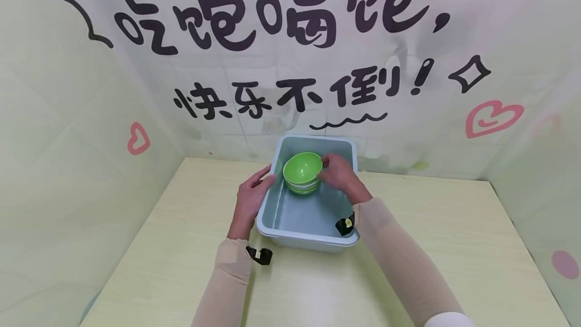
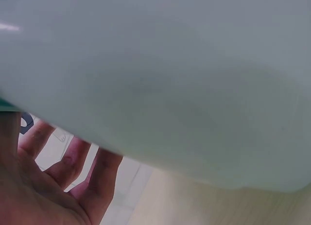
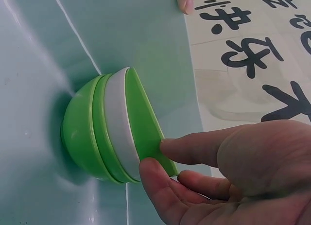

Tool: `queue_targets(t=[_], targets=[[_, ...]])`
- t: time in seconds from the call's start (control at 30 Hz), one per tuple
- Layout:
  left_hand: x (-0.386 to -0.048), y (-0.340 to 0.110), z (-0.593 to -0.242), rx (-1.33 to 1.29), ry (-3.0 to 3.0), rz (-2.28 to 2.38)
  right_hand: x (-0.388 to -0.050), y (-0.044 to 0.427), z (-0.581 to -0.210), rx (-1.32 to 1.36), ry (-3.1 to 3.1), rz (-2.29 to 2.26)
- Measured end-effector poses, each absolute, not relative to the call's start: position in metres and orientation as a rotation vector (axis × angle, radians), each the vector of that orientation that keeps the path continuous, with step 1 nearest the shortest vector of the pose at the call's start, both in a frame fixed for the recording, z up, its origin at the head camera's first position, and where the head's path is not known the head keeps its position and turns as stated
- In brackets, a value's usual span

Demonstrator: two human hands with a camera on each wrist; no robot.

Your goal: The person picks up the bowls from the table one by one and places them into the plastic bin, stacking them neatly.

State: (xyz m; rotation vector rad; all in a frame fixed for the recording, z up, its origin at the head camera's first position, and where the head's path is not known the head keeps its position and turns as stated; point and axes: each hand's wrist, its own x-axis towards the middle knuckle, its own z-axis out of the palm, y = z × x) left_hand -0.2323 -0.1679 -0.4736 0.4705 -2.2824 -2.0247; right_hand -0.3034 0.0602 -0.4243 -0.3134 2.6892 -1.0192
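Note:
A pale blue basin (image 1: 299, 240) stands on the table, with a stack of bowls in its far left part. In the right wrist view, green bowls (image 3: 77, 128) lie lowest, a white bowl (image 3: 119, 123) sits above them, and a green bowl (image 3: 146, 123) is on top, slightly tilted. My right hand (image 1: 338, 171) reaches into the basin and pinches the top bowl's rim between thumb and fingers. At the basin's left side, my left hand (image 1: 251, 196) holds the rim, thumb over the edge and fingers outside against the wall (image 2: 160, 89).
The light wooden table (image 1: 181, 246) extends on both sides of the basin. Behind it hangs a white backdrop (image 1: 254, 69) with black lettering and pink hearts, close to the basin's far end. Side panels (image 1: 91, 180) flank the table.

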Motion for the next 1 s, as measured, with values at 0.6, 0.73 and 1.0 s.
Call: queue_targets(t=[0.6,0.73,1.0], targets=[[-0.2318,-0.1687,-0.4722,0.495,-2.303,-2.006,-0.3033,0.0572,-0.4266,-0.301,2.703,-0.945],[-0.2319,-0.1694,-0.4717,0.498,-2.312,-2.008,-0.303,0.0564,-0.4269,-0.306,2.717,-0.922],[-0.2318,-0.1731,-0.475,0.482,-2.369,-1.936,-0.3032,0.0558,-0.4283,-0.268,2.676,-0.993]])
